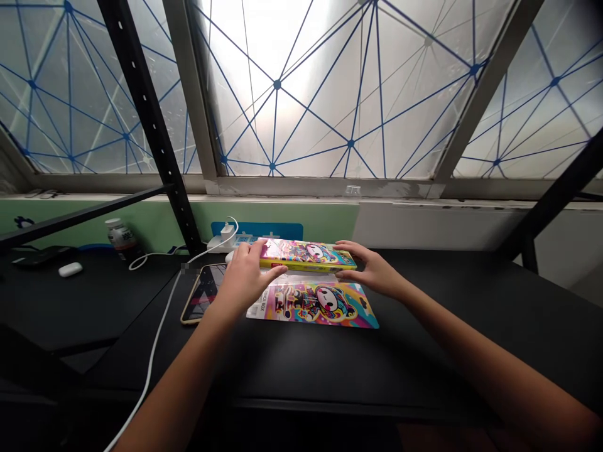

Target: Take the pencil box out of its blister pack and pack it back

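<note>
A colourful pencil box (306, 253) with a cartoon figure and yellow sides is held level between my two hands. My left hand (245, 273) grips its left end, thumb along the near side and fingers over the far edge. At the right end, my right hand (374, 269) pinches it between thumb and fingers. Just in front and partly beneath lies a flat printed sheet (325, 304) with matching artwork and the words "PENCIL BOX". Its far part looks pale, and the box hides some of it. Beside my left hand rests a phone (202, 298) in a light case.
A white cable (162, 333) runs from a plugged-in charger (228, 233) on a power strip across the desk's left side. Farther left are a white earbud case (70, 270) and a bottle (121, 238). Black metal posts (155, 125) stand before the window.
</note>
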The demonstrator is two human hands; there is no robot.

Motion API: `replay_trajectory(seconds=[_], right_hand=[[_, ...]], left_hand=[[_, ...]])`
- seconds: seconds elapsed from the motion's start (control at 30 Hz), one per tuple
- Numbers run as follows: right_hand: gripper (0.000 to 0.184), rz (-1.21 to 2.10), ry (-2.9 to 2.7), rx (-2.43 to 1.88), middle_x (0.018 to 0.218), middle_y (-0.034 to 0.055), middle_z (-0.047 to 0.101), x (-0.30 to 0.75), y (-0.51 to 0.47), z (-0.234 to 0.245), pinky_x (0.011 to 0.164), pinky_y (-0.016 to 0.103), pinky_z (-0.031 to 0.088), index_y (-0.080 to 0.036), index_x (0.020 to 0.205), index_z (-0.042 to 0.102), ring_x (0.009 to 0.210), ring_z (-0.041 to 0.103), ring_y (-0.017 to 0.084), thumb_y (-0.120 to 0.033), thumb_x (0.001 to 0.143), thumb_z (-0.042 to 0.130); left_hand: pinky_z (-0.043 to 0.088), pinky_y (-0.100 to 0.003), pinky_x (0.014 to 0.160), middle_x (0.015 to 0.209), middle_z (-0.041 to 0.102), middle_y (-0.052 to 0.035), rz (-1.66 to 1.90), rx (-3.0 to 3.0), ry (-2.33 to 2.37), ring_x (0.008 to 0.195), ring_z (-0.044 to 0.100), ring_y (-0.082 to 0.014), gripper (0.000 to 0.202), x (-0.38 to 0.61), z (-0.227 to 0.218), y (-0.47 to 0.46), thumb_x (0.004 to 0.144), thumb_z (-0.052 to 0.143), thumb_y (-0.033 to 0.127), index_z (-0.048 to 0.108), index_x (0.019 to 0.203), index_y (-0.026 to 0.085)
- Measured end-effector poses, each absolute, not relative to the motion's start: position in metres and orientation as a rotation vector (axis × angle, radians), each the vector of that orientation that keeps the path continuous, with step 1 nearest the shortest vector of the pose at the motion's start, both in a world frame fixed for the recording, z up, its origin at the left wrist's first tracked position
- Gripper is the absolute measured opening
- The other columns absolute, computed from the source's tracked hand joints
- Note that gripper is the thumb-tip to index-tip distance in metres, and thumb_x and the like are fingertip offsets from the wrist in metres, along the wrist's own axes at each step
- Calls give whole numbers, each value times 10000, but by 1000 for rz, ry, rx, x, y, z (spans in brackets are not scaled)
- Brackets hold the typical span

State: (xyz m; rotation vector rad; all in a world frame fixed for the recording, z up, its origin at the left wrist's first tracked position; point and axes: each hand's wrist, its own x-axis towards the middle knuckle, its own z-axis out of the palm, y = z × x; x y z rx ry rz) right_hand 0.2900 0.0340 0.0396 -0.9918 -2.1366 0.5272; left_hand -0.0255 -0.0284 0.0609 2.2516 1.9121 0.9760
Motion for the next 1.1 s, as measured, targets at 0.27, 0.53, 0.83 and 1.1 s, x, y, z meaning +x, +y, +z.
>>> replay_trajectory(seconds=[0.27, 0.53, 0.83, 1.1], right_hand=[[564, 438, -2265, -1082, 1503, 147, 469, 283, 70, 3, 1107, 503, 401, -243, 1347, 582, 1359, 474, 343, -497, 852, 675], [498, 80, -2459, -1236, 1553, 141, 417, 275, 61, -16, 1113, 657, 277, -272, 1413, 526, 1483, 230, 371, -525, 1007, 389], [262, -240, -2390, -829, 1194, 152, 688, 252, 23, 5, 1004, 528, 441, -201, 1107, 691, 1111, 634, 288, -343, 982, 509], [691, 302, -2756, -698, 1539, 151, 437, 213, -16, -3, 1178, 525, 283, -191, 1471, 467, 1431, 364, 339, -587, 915, 567]], left_hand=[[425, -453, 920, 1104, 639, -156, 498, 2305, 2141, 1088, 566, -352, 529, -22, 36, 6, 921, 533, 572, 571, 1313, 219], [300, -650, 1048, 1514, 425, -207, 489, 2304, 2041, 1375, 378, -410, 505, -22, 16, -4, 962, 432, 570, 597, 1299, 232], [237, -454, 1184, 1644, 212, -107, 764, 2562, 1644, 1510, 182, -250, 463, 22, 16, 11, 1032, 342, 357, 423, 1451, 178], [252, -621, 1116, 1495, 478, -185, 534, 2490, 1697, 1429, 340, -378, 530, 35, 4, 58, 1004, 353, 485, 504, 1382, 144]])
